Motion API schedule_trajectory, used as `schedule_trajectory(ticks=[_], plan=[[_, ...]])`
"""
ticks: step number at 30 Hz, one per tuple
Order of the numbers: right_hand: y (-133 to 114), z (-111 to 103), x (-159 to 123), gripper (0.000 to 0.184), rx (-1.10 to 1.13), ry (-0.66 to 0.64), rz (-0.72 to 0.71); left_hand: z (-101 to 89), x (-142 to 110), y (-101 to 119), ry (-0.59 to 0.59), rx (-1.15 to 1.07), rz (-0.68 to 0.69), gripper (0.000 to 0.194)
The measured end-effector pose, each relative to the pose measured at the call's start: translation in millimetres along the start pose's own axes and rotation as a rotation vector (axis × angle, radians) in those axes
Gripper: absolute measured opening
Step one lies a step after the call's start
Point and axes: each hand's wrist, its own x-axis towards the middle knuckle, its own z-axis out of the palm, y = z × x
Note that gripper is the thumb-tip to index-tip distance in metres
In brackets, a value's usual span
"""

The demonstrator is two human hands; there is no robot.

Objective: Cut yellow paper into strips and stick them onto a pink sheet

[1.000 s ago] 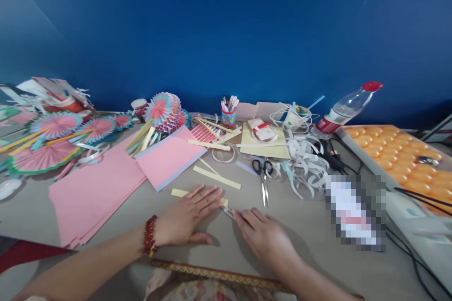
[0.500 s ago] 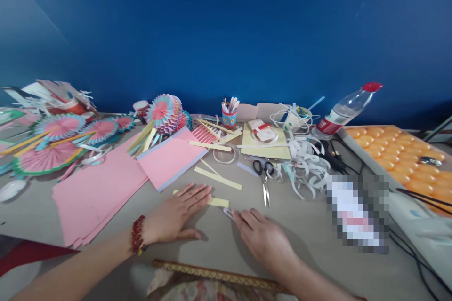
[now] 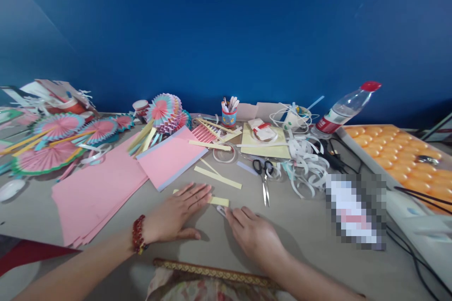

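My left hand (image 3: 183, 214) lies flat with fingers stretched, pressing a pale yellow paper strip (image 3: 219, 201) onto the table. The strip's right end shows beyond the fingertips, and a small bit shows above the knuckles. My right hand (image 3: 252, 235) is closed on a small white tool with a rounded end (image 3: 221, 210), whose exact kind I cannot make out. This tool's tip is right by the strip's lower edge. Two more yellow strips (image 3: 219, 178) lie just beyond. Black-handled scissors (image 3: 265, 181) rest to the right, blades towards me.
Pink paper sheets (image 3: 99, 193) and folded paper fans (image 3: 63, 127) cover the left side. At the back stand a pen cup (image 3: 229, 117) and a tilted-looking bottle (image 3: 339, 113). Curled white strips (image 3: 307, 164) and black cables (image 3: 413, 249) lie on the right.
My right hand has shifted slightly left with the white tool, whose tip is now closer to the strip's lower edge. My left hand has stayed in place.
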Motion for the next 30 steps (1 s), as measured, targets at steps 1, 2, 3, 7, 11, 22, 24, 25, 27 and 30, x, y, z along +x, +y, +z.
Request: schedule_trajectory(ticks=[1,2,3,7,11,22,24,25,27,30], plan=[[-1,0,2,0.044,0.001,-0.003,-0.001,-0.1,0,0,-0.004,0.001,0.0,0.091],[-3,1,3,0.044,0.004,-0.003,-0.001,-0.2,0,0,-0.009,0.003,0.0,0.092],[-4,2,5,0.044,0.01,-0.004,-0.002,-0.2,0,0,-0.015,0.004,0.0,0.092],[-8,4,11,0.041,0.024,-0.003,-0.012,-0.1,0,0,-0.018,0.003,0.002,0.092],[-8,1,14,0.04,0.042,-0.012,-0.012,-0.1,-1,-1,-0.023,0.011,-0.005,0.092],[18,-2,-3,0.039,0.05,-0.015,0.011,4.7,26,20,0.032,-0.008,-0.025,0.098],[21,-1,-7,0.038,0.042,-0.003,0.011,4.3,28,20,0.024,-0.004,-0.018,0.098],[22,-1,-8,0.038,0.043,0.001,0.014,3.5,26,19,0.018,0.001,-0.019,0.098],[22,0,-9,0.038,0.048,0.018,0.01,1.1,20,13,0.003,0.017,-0.027,0.096],[20,1,-9,0.037,0.049,0.046,0.011,-1.6,7,3,-0.011,0.034,-0.025,0.093]])
